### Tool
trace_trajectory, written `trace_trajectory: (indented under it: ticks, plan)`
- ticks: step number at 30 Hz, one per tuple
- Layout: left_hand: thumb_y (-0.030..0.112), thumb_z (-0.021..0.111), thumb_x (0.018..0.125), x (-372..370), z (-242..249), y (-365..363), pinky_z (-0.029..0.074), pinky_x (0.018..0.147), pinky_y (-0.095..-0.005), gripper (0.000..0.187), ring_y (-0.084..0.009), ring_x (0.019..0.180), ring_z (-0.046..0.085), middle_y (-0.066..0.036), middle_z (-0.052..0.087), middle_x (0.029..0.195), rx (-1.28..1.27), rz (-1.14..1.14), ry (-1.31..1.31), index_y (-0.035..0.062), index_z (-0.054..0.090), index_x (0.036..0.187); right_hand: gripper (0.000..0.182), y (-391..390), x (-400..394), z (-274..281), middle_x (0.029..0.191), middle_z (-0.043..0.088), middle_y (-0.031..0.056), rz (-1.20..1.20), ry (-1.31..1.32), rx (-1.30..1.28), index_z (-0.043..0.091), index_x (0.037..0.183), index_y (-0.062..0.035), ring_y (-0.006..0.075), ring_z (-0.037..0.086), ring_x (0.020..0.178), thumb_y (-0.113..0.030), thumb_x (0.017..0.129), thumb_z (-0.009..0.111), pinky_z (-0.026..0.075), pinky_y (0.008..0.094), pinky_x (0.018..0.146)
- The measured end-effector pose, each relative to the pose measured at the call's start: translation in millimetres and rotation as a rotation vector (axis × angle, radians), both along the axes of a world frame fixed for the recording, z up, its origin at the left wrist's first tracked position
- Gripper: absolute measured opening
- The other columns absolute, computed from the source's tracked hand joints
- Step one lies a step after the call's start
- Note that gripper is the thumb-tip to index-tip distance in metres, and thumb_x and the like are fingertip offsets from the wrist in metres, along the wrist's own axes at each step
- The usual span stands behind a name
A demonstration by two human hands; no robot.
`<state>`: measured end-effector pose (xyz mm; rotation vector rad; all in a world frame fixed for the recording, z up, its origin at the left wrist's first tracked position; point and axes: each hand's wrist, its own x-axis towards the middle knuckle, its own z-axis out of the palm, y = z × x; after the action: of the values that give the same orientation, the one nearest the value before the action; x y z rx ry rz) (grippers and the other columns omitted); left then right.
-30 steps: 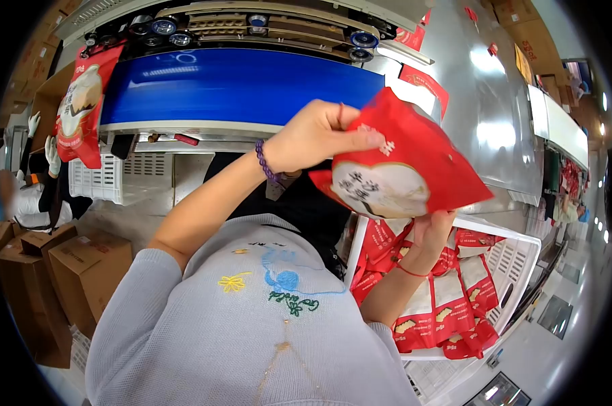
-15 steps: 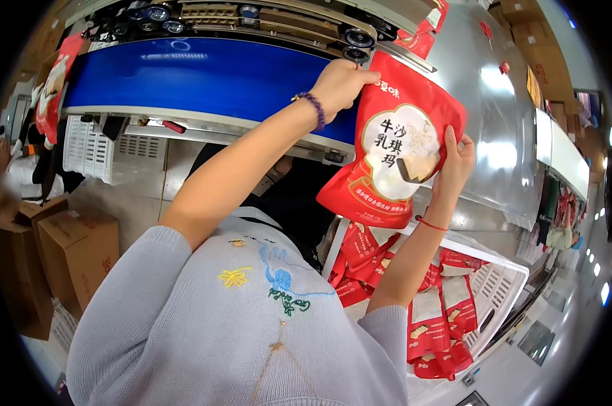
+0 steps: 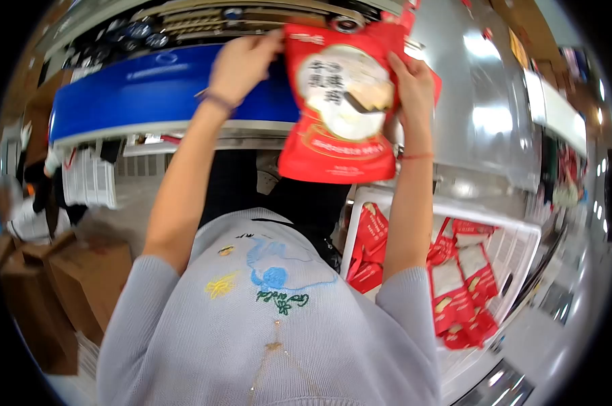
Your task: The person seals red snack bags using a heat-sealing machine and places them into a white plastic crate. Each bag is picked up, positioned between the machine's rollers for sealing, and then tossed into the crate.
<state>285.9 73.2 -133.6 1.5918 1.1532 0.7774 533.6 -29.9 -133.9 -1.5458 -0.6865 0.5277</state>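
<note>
A red snack bag [image 3: 350, 95] with a pale picture panel and dark Chinese lettering hangs upright in front of me, over the near side of the blue conveyor belt [image 3: 144, 84]. My left hand [image 3: 246, 68] is closed at its upper left corner, the fingertips partly hidden and blurred. Gripping the bag's right edge, my right hand [image 3: 414, 84] has its thumb on the front and its fingers behind. Below my right forearm stands a white plastic crate [image 3: 515, 264] holding several similar red bags [image 3: 458, 284].
A metal table [image 3: 485, 115] adjoins the belt on the right. Rollers and machinery [image 3: 204, 24] run along the back. Cardboard boxes [image 3: 89, 277] stand at the lower left, near a white basket [image 3: 89, 177]. Part of another person [image 3: 39, 196] shows at the far left.
Both hands and the bag have moved left and up in view, and the bag now hangs straighter. The red bag at the belt's left end is out of view.
</note>
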Motion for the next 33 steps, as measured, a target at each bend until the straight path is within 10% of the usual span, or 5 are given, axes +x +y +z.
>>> trace_trajectory:
  ticks: [3,18,27,31,33]
  plan:
    - [0.022,0.057,0.095,-38.8,13.0,-21.6,0.044,0.067,-0.0292,0.022,-0.0124,0.077,0.059,-0.004,0.068,0.09,0.595,0.105,0.066,0.0071,0.074,0.093,0.03,12.3,3.2,-24.4,0.085,0.063,0.0084,0.143,0.041,-0.023,0.055,0.089,0.0008,0.0128,0.061,0.079,-0.02,0.081,0.076,0.052,0.0292,0.066]
    - [-0.001,0.058,0.087,-3.6,54.7,-190.8,0.03,0.053,-0.0224,0.013,-0.0084,0.061,0.042,-0.004,0.052,0.077,0.397,-0.448,-0.291,0.0013,0.07,0.083,0.027,-380.2,88.1,-56.5,0.081,0.066,0.0105,-1.059,-0.474,-0.324,0.057,0.091,-0.0006,0.0168,0.063,0.071,-0.025,0.088,0.068,0.052,0.0307,0.066]
    - [-0.003,0.063,0.084,-1.3,56.0,-203.5,0.031,0.049,-0.0223,0.011,-0.0084,0.058,0.044,-0.002,0.051,0.074,0.428,-0.597,-0.181,0.0036,0.072,0.084,0.037,-409.3,217.2,-174.2,0.075,0.064,0.0185,-1.061,-0.519,-0.602,0.059,0.087,0.0034,0.0225,0.065,0.068,-0.032,0.093,0.049,0.051,0.0371,0.05]
    - [0.0,0.064,0.085,-7.8,47.1,-192.5,0.031,0.048,-0.0221,0.009,-0.0068,0.056,0.043,-0.002,0.053,0.074,0.238,-0.637,-0.035,0.0033,0.072,0.087,0.031,-409.0,160.5,-87.6,0.084,0.062,0.025,-1.016,-0.773,-0.552,0.059,0.081,0.0043,0.0426,0.059,0.08,-0.023,0.089,0.046,0.046,0.0463,0.071]
    - [0.003,0.065,0.085,-6.7,41.8,-187.2,0.031,0.047,-0.0216,0.008,-0.0062,0.055,0.043,-0.001,0.054,0.076,0.199,-0.704,-0.004,0.004,0.072,0.09,0.02,-431.5,120.5,-35.8,0.075,0.062,0.0136,-0.883,-0.697,-0.426,0.06,0.085,-0.0019,0.0279,0.057,0.064,-0.018,0.09,0.048,0.045,0.0393,0.059]
